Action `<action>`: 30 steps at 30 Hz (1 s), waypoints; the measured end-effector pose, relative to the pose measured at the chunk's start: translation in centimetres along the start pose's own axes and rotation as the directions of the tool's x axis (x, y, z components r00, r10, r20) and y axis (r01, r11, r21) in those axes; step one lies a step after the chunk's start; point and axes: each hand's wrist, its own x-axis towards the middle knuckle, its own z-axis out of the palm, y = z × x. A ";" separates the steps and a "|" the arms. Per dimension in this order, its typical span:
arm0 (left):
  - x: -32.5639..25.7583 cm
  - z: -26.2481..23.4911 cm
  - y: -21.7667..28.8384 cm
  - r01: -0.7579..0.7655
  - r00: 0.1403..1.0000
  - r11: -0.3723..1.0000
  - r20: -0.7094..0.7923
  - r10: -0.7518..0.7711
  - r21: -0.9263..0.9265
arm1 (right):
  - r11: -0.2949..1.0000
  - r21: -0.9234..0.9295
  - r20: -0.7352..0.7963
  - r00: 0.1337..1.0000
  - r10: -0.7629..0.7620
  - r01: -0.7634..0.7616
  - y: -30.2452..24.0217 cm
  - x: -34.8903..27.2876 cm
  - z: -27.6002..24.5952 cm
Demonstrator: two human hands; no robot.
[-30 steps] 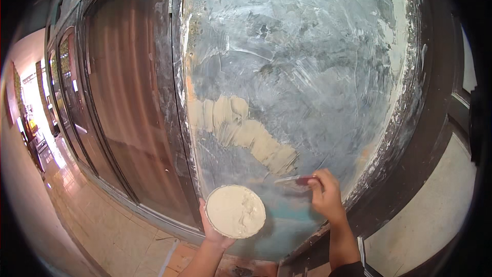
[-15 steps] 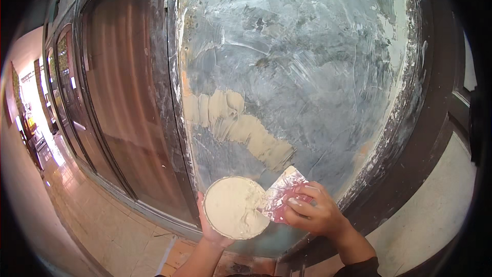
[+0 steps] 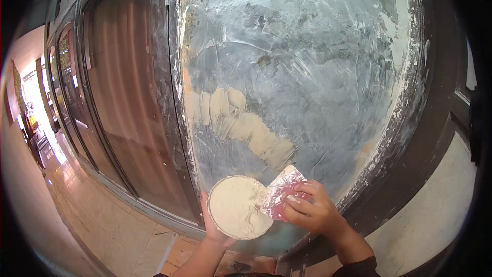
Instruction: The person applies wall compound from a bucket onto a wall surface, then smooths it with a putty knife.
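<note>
Head view shows the left hand (image 3: pixel 215 228) gripping a round plate (image 3: pixel 237 208) of paste while the right hand (image 3: pixel 310 210), closed around a scraper (image 3: pixel 281 195), scoops some, probably to spread on the wall (image 3: pixel 307 82).

**A building under repair**

It was a renovation site along a corridor. A grey-blue wall (image 3: pixel 307 72) stood rough and scraped, with a beige patch of putty (image 3: pixel 241 128) spread across it. Dark wooden door frames (image 3: pixel 169 97) beside it were flecked with dried filler. Tall glazed doors (image 3: pixel 118 102) ran down the left, above a tiled floor (image 3: pixel 102 225) spotted with drips.
</note>
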 end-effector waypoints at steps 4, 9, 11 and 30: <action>0.3 -0.9 -0.4 0.029 0.999 0.999 0.038 -0.028 -0.036 | 1.000 0.004 -0.017 1.000 0.021 -0.021 0.0 0.1 -0.3; 0.6 -1.1 -0.6 0.008 1.000 1.000 0.006 -0.008 -0.010 | 0.993 0.030 0.026 0.993 0.112 -0.113 0.2 -0.2 -0.4; 0.7 -1.3 -0.6 0.015 1.000 1.000 0.000 -0.015 -0.022 | 0.985 0.059 0.037 0.986 0.160 -0.162 0.6 -0.7 -0.1; 1.3 -2.9 -0.9 0.025 0.998 0.999 -0.062 -0.027 -0.021 | 0.578 0.302 -0.095 0.579 0.809 -0.758 7.2 -5.3 4.9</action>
